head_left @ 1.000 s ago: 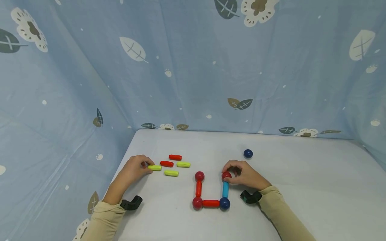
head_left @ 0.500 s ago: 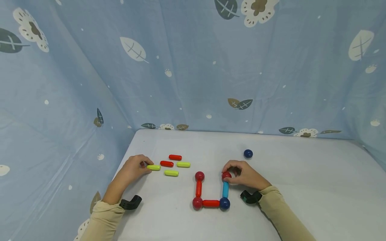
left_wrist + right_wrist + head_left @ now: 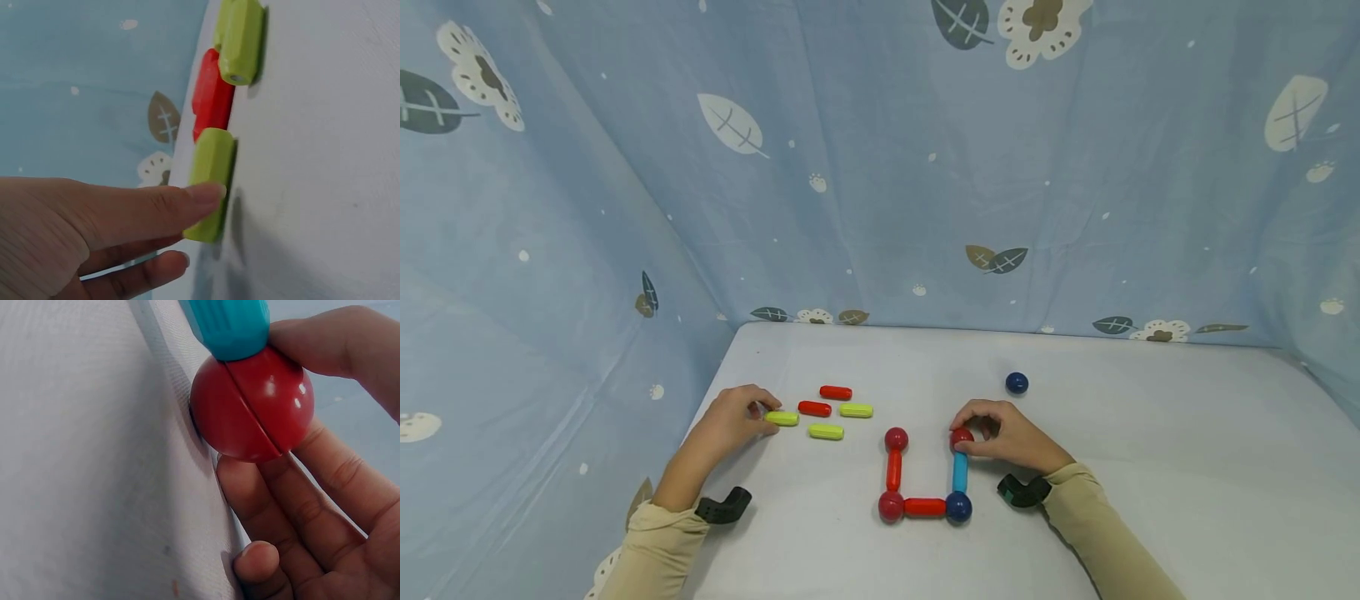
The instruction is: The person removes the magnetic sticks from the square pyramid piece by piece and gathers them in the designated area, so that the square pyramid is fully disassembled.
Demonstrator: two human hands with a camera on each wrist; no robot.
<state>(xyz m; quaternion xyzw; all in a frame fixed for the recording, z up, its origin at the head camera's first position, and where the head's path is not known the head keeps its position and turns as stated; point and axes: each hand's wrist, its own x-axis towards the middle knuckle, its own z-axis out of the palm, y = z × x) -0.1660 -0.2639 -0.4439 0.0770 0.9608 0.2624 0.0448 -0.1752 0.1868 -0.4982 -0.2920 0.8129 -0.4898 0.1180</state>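
At the left of the table my left hand (image 3: 735,418) pinches a yellow-green rod (image 3: 211,169) between thumb and fingers. My right hand (image 3: 1009,435) holds a red ball (image 3: 250,406) at the far end of a light-blue rod (image 3: 960,472). That rod meets a dark blue ball (image 3: 958,507) at its near end. From there a red rod (image 3: 925,507) runs left to a second red ball (image 3: 891,507). Another red rod (image 3: 893,471) goes up from it to a third red ball (image 3: 896,439). Together they form a U lying on the table.
Beside my left hand lie two loose red rods (image 3: 815,408) and two more yellow-green rods (image 3: 826,432). A single dark blue ball (image 3: 1017,382) sits beyond my right hand. Patterned blue cloth (image 3: 880,167) hangs behind and left of the white table (image 3: 1150,467).
My left hand has shifted very slightly left with the yellow-green rod. My right hand stays on the red ball; the other pieces keep their places.
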